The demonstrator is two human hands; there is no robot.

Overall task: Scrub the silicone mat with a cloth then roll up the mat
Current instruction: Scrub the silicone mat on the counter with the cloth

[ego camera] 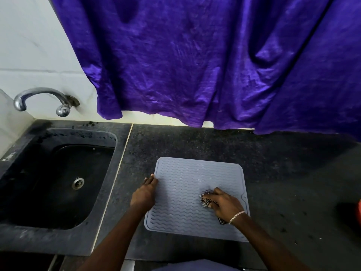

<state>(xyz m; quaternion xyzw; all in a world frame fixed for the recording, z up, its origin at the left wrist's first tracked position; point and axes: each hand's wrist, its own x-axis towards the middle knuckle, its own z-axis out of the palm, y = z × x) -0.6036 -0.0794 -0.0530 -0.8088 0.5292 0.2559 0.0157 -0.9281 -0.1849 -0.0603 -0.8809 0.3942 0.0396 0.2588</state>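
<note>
A grey silicone mat (181, 194) with wavy ridges lies flat on the dark stone counter (224, 145). My right hand (224, 204) grips a bunched checked cloth (205, 200) and presses it on the right part of the mat. Another bit of the cloth shows under my right wrist. My left hand (145, 192) rests on the mat's left edge, its fingers lying over the rim.
A dark sink (25, 153) with a metal drain sits to the left, under a chrome tap (39, 98) on the white tiled wall. A purple curtain (214, 61) hangs behind the counter. Something red (359, 214) shows at the right edge.
</note>
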